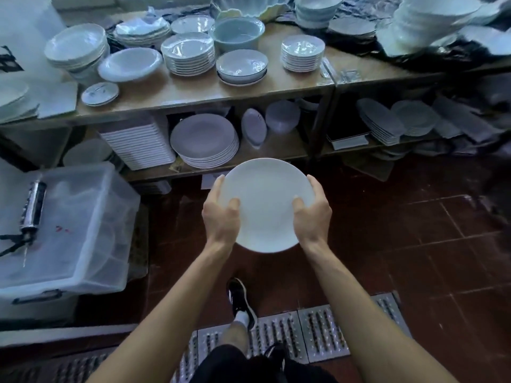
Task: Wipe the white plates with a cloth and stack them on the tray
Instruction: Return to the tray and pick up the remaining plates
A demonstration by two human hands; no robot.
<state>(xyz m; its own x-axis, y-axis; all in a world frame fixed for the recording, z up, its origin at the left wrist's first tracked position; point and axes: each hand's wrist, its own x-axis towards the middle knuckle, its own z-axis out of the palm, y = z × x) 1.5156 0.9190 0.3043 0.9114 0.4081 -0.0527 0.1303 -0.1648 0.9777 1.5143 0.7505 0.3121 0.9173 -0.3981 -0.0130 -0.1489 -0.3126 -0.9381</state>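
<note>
Plate (266,205), white and round, held up in the air between both hands, face turned toward the camera. Left hand (221,214) clamped on its left rim, thumb lying over the front face and fingers curled behind. Right hand (312,211) gripped on the right rim in the same way, thumb on the front. Hands set apart by the width of the plate, both forearms stretched forward.

Beyond the hands, a wooden bench (193,95) loaded with stacks of white plates and bowls. Among them, straight ahead and farther off, a pale green bowl (237,33). On the shelf (221,164) under the bench top, just past the held plate, a stack of large plates (206,140), with a pile of square white dishes (138,143) to its left.

Left of the left hand, a clear plastic box (69,225) with a lid, carrying a metal caulking gun (31,208).

Below the hands, red tiled floor (414,244), a metal drain grate (318,327) and a black shoe (240,299).
</note>
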